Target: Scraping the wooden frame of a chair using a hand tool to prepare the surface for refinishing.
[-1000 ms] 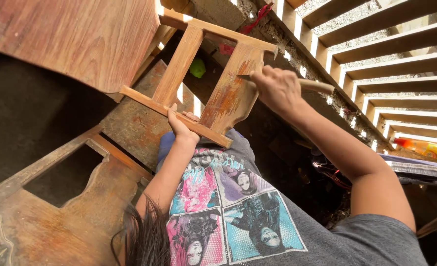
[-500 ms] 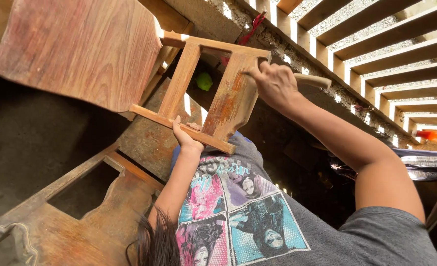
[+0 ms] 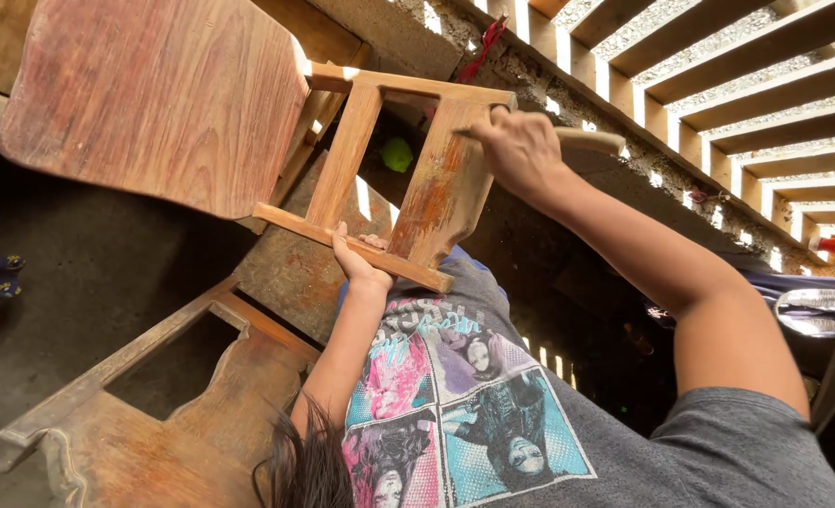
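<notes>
A small wooden chair [image 3: 248, 132] lies tipped on its side across the person's lap, its reddish seat up at the left and its leg frame facing the body. The left hand [image 3: 361, 263] grips the frame's lower rail from beneath, while the right hand [image 3: 521, 150] is closed around a pale-handled brush [image 3: 587, 139] laid against the broad leg panel. Another unfinished wooden frame [image 3: 154, 414] lies on the dark floor [image 3: 79, 273] just beside, and a slatted wall [image 3: 718, 85] stands behind.

Count on view: two hands, the left hand [image 3: 359, 266] and the right hand [image 3: 521, 150]; one brush handle [image 3: 591, 139], bristles hidden; two wooden furniture pieces, the held chair frame [image 3: 380, 179] and, apparently, a second frame [image 3: 144, 423] lying below.
</notes>
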